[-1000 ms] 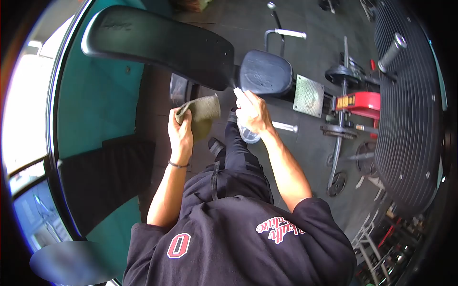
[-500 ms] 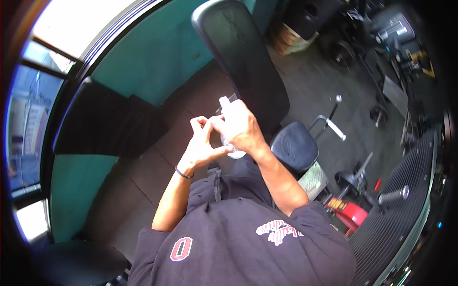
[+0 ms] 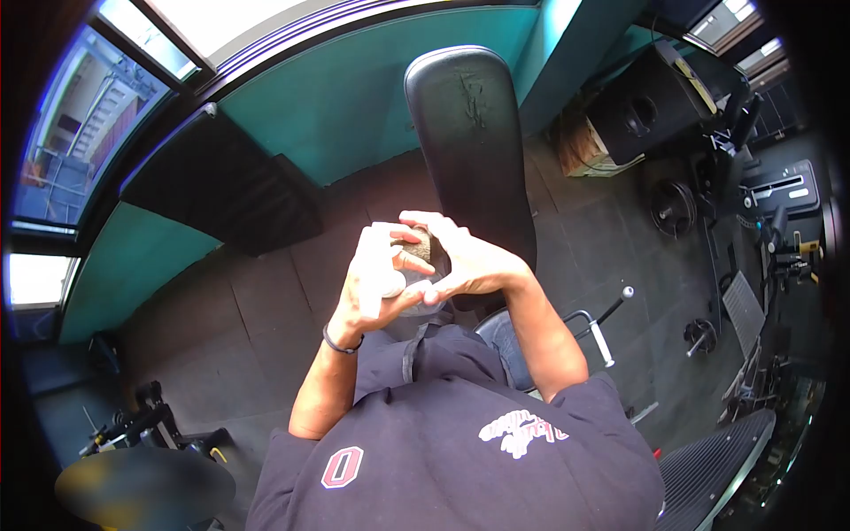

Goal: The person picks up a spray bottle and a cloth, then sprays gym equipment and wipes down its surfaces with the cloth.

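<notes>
Both hands meet in front of my chest. My left hand (image 3: 361, 273) curls around a white piece (image 3: 390, 284), which looks like the top of a small clear plastic bottle. Below the fingers shows a clear part (image 3: 427, 307), mostly hidden. Arched over from the other side, my right hand (image 3: 478, 264) has its thumb touching the left thumb and its fingers at a brownish, rough-textured thing (image 3: 418, 250). That thing sits between the two hands, and its kind is unclear. A dark band (image 3: 342, 343) circles my left wrist.
A black padded bench (image 3: 469, 124) stands just beyond my hands, its smaller seat (image 3: 505, 345) near my right side. Dark folded mats (image 3: 221, 181) lean on the green wall. Weight plates (image 3: 673, 209), a speaker box (image 3: 651, 111) and a ridged black platform (image 3: 722, 469) stand to the right.
My hands have turned: the right has opened wider and shifted right, the white piece now lies against my left palm, and the brownish thing has come into view. The camera view has swung.
</notes>
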Demonstrator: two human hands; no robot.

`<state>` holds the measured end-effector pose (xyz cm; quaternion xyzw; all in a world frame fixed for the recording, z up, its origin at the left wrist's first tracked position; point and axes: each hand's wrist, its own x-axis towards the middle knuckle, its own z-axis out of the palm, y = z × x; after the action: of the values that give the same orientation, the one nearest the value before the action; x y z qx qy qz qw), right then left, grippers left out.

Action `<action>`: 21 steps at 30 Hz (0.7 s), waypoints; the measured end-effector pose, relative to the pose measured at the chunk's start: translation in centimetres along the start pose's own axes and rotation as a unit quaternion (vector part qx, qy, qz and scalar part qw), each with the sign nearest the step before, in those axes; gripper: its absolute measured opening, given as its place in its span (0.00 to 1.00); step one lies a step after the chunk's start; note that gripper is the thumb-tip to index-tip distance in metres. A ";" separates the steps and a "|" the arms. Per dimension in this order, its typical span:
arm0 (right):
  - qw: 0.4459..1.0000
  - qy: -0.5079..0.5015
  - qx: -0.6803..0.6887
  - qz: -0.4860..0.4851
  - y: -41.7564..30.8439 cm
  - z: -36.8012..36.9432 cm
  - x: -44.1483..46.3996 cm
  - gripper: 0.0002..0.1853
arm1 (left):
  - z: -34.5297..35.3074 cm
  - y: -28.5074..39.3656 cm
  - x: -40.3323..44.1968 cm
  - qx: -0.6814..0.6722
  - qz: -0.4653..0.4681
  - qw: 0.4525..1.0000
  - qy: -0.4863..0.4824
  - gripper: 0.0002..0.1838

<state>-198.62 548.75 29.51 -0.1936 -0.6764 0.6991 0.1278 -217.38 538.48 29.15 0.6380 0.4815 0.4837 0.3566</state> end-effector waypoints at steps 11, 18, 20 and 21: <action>0.999 0.034 0.027 0.023 1.7 -5.7 -1.2 0.14 | -2.4 4.7 3.4 0.083 0.000 0.993 -0.089 0.20; 0.884 0.371 0.285 0.005 6.0 -14.0 -2.8 0.19 | -3.1 -0.2 2.6 0.075 -0.050 0.995 -0.042 0.08; 0.831 0.432 0.335 0.105 7.9 -15.6 -2.5 0.17 | -3.4 -1.8 2.6 0.023 -0.077 0.996 -0.047 0.07; 0.793 0.456 0.373 0.155 10.1 -16.3 -2.0 0.18 | -3.6 -2.6 2.7 0.003 -0.078 0.996 -0.050 0.08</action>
<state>-188.74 561.97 19.44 -0.5296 -0.1877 0.7383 0.3731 -221.39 541.78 28.46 0.6230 0.5125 0.4206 0.4150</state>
